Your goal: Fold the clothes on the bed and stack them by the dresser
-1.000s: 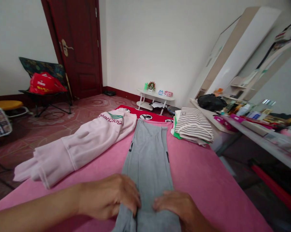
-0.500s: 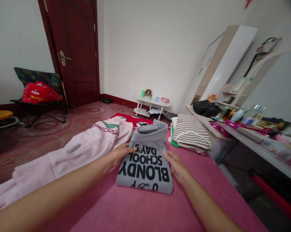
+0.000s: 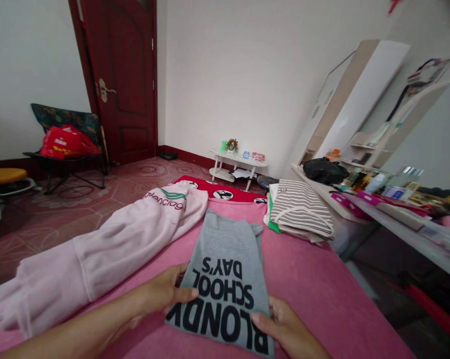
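Observation:
A grey T-shirt (image 3: 228, 249) with black lettering lies folded into a rectangle on the pink bed cover (image 3: 322, 294), its print upside down to me. My left hand (image 3: 170, 289) grips its left edge, thumb on top and fingers underneath. On the opposite edge, my right hand (image 3: 279, 319) pinches the shirt the same way, lower down near the print's biggest word. To the left a pale pink sweatshirt (image 3: 116, 244) with a green and purple print is spread out. A stack of folded clothes (image 3: 300, 209), topped by a striped one, sits at the right.
Beyond the shirt lies a red cloth with black-and-white figures (image 3: 225, 193). A cluttered dressing table (image 3: 400, 219) stands along the right side of the bed. A small white table (image 3: 240, 160) is by the far wall, and a folding chair with a red bag (image 3: 68, 142) at left.
The grey shirt has come nearer to me and its bunched far end now lies flat. Both hands have moved down toward me along its sides, now gripping the edges.

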The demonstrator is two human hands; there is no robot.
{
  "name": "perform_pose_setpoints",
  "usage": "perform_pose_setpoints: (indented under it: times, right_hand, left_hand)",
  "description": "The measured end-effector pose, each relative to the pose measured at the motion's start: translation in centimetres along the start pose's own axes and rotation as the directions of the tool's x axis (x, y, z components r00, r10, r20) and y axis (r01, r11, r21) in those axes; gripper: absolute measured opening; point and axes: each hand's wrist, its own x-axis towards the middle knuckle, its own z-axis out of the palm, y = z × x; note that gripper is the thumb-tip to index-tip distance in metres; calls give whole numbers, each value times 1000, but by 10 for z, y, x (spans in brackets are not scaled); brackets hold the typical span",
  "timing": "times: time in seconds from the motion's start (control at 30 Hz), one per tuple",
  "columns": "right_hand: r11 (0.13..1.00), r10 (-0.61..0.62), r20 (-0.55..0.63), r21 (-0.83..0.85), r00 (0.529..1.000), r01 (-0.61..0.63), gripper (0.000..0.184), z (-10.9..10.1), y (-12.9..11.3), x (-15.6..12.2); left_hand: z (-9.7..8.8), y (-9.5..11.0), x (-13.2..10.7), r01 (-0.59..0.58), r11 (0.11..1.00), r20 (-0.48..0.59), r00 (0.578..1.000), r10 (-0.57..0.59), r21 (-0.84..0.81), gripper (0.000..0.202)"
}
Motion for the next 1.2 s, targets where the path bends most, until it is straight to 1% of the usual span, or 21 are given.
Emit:
perform_pose_setpoints:
  times: [0.07, 0.1, 0.13, 0.2, 0.27, 0.33, 0.4, 0.47, 0.53, 0.57, 0.63, 0.7, 0.73, 0.77, 0.83, 0.87, 0.93, 1.0, 1.13, 1.17, 1.2]
  right_hand:
    - [996, 89, -70, 27, 994, -88, 50, -6, -5, 5]
    - [995, 100, -130, 44, 987, -95, 48, -9, -9, 13]
    - [995, 86, -195, 60, 977, -76, 45, -13, -14, 23]
    - [997, 30, -302, 73, 953, -8, 39, -19, -24, 49]
    - [996, -27, -391, 67, 920, 58, 37, -22, -29, 76]
    - [990, -96, -487, 47, 868, 136, 41, -23, -28, 99]
    - [978, -165, -548, 14, 820, 206, 47, -23, -23, 112]
    - [968, -222, -539, -20, 813, 251, 45, -21, -19, 115]
    - [954, -271, -514, -34, 814, 296, 33, -18, -17, 110]
    - [944, -293, -519, -21, 803, 331, 28, -17, -18, 106]
    - [905, -323, -569, 48, 756, 423, 22, -17, -19, 99]
    - [855, -321, -634, 125, 703, 504, 19, -22, -18, 97]
    - [847, -301, -655, 150, 693, 510, 18, -26, -16, 98]
    - [856, -277, -663, 158, 696, 492, 17, -32, -13, 101]
    - [902, -235, -655, 129, 718, 412, 18, -43, -7, 109]
    - [922, -226, -645, 100, 730, 374, 22, -47, -5, 113]
    - [936, -248, -625, 43, 740, 350, 29, -53, -3, 120]
    - [932, -277, -616, 15, 737, 362, 32, -54, -4, 124]
    - [915, -320, -647, -22, 692, 402, 29, -53, -7, 128]
    - [915, -321, -654, -27, 685, 403, 28, -54, -7, 130]
    - [919, -319, -655, -39, 685, 392, 29, -57, -6, 133]
  left_hand:
    - [-9, 2, 11, 53, 999, -159, 986, -51, 10, 70]
    - [-14, 5, 21, 56, 998, -235, 971, -51, 15, 77]
    - [-19, 8, 33, 39, 999, -299, 954, -33, 14, 85]
    - [-28, 16, 61, -13, 1000, -386, 923, 14, 4, 98]
    - [-34, 24, 88, -57, 998, -434, 899, 56, 11, 99]
    - [-35, 27, 110, -101, 992, -440, 889, 126, 78, 88]
    - [-33, 24, 125, -137, 974, -437, 876, 204, 181, 72]
    - [-30, 18, 132, -154, 950, -453, 850, 267, 271, 56]
    - [-27, 15, 135, -189, 917, -487, 800, 351, 350, 42]
    - [-26, 14, 136, -225, 890, -484, 772, 412, 397, 37]
    - [-25, 17, 137, -316, 811, -434, 719, 543, 492, 32]
    - [-27, 21, 140, -392, 740, -371, 679, 633, 546, 35]
    - [-29, 22, 143, -400, 728, -359, 674, 645, 557, 38]
    - [-32, 22, 147, -377, 733, -367, 680, 634, 567, 41]
    - [-38, 18, 155, -260, 748, -408, 706, 579, 611, 45]
    - [-41, 14, 159, -191, 738, -424, 715, 556, 647, 45]
    - [-45, 8, 163, -97, 685, -433, 709, 557, 722, 43]
    - [-48, 5, 166, -102, 648, -424, 678, 600, 755, 39]
    - [-52, 10, 168, -222, 697, -479, 585, 655, 682, 33]
    - [-53, 12, 169, -235, 701, -485, 575, 659, 673, 32]
    - [-53, 13, 170, -228, 697, -483, 576, 659, 679, 31]
